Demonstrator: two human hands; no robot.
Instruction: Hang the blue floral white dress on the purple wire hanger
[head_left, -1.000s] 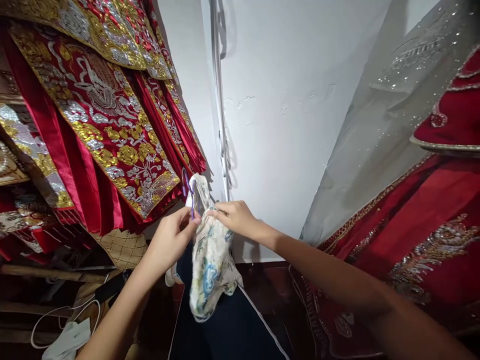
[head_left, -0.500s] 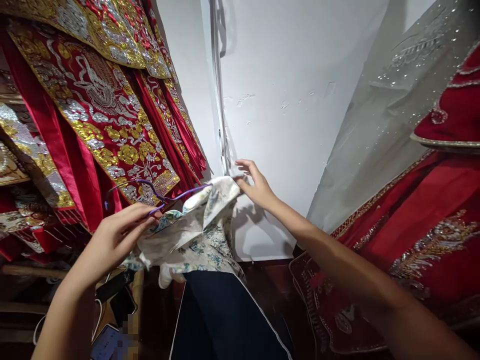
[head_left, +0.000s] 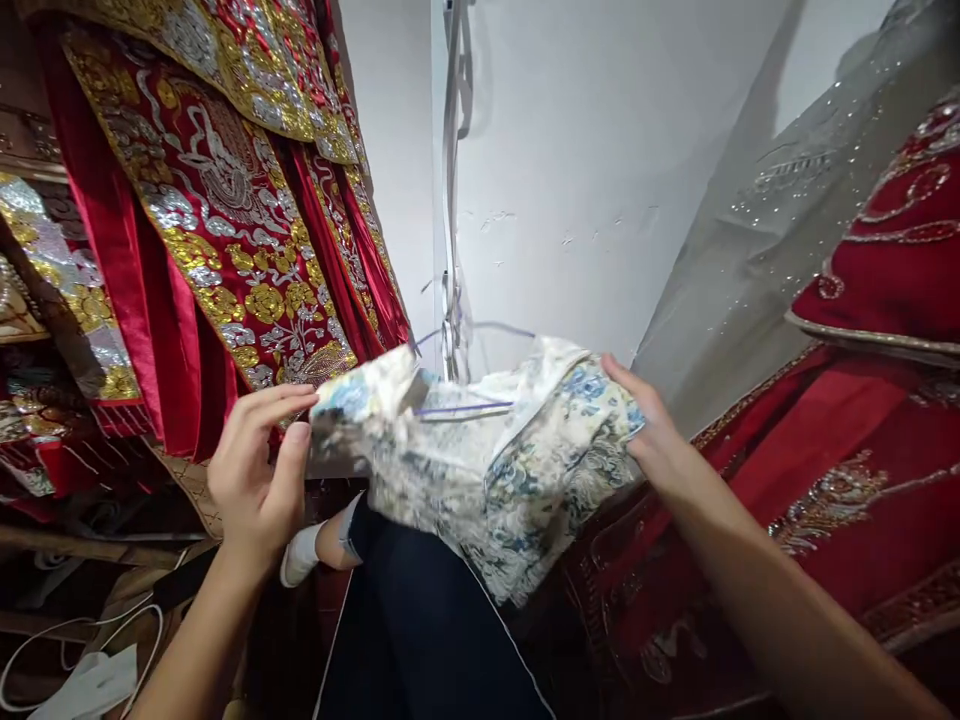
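A white garment with a blue floral print (head_left: 510, 460) is stretched out in front of me on a thin purple hanger (head_left: 465, 405). My left hand (head_left: 259, 465) grips its left shoulder end. My right hand (head_left: 652, 430) holds the right shoulder end, thumb on top of the fabric. The hanger's hook rises behind the collar toward the white wall. The garment's lower part droops over my dark trouser leg (head_left: 427, 640).
Red garments with gold and silver embroidery (head_left: 217, 210) hang at the left. More red embroidered fabric (head_left: 862, 430) and a grey sequined cloth (head_left: 780, 230) fill the right. A white strip (head_left: 450, 200) runs down the wall. Cables and a white item (head_left: 82, 680) lie at the lower left.
The garment has been spread wide and turned face-on. My right hand moved right and down to the far shoulder, my left shifted from the hanger to the near shoulder.
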